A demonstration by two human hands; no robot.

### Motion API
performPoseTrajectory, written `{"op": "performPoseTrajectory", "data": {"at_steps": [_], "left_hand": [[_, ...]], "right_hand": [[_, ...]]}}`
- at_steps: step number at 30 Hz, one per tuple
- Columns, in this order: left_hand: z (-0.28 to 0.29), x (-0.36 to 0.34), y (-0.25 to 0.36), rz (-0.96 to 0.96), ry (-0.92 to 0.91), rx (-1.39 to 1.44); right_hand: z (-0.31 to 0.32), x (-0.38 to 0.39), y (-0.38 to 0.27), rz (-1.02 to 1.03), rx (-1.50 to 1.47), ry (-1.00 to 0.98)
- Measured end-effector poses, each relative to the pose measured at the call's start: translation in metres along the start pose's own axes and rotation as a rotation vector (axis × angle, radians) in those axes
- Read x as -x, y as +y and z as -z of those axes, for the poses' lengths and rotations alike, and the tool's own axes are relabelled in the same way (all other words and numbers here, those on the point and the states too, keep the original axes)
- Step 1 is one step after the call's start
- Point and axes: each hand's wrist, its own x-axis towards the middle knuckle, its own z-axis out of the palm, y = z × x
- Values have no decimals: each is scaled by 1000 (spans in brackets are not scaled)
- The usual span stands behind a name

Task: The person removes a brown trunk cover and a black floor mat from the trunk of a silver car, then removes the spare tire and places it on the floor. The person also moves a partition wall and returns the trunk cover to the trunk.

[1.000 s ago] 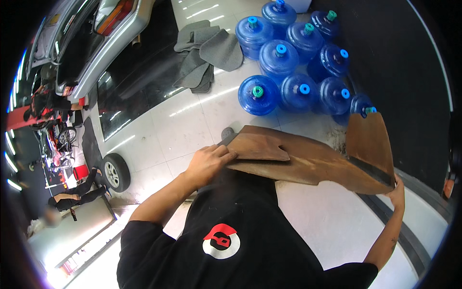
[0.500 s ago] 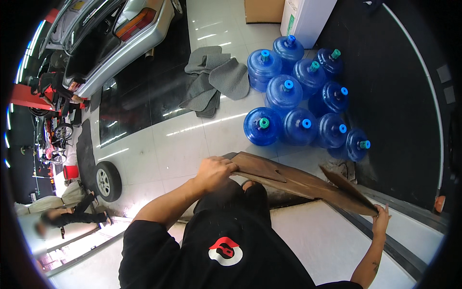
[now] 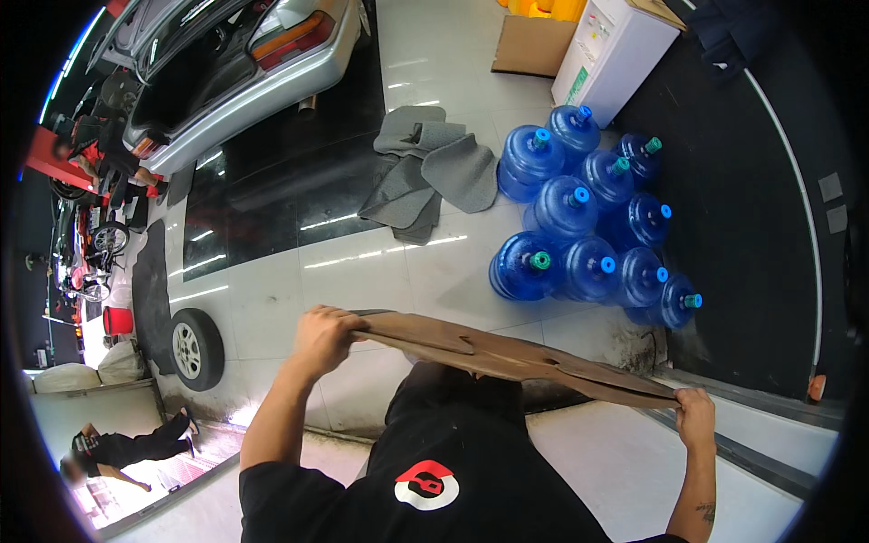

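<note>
A long, thin brown board (image 3: 507, 353), seen mostly edge-on, stretches across in front of my body; it looks layered or folded, with notches along it. My left hand (image 3: 328, 340) is closed around its left end, where a dark grey edge shows. At the other end, my right hand (image 3: 695, 416) grips the tapered tip with the fingers wrapped round. The board is held up off the floor, roughly level but lower on the right. What lies beneath it is partly hidden.
Several blue water jugs (image 3: 566, 208) stand beyond the board to the right. Grey carpet mats (image 3: 421, 176) lie on the floor near a silver car (image 3: 299, 68) with its boot raised. A wheel (image 3: 196, 349) is at left. Two other people (image 3: 122, 460) are at the left side.
My left hand has moved left with its end of the board. A flap that stood up near my right hand now lies down against the rest. The view has shifted.
</note>
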Motion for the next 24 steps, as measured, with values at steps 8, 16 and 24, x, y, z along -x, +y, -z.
{"op": "performPoseTrajectory", "data": {"at_steps": [8, 16, 24], "left_hand": [[86, 121, -126, 249, 137, -21], [157, 213, -169, 547, 281, -52], [197, 237, -178, 564, 476, -184]], "right_hand": [[20, -98, -167, 233, 31, -21], [31, -221, -272, 478, -29, 76], [60, -361, -326, 693, -108, 253]]}}
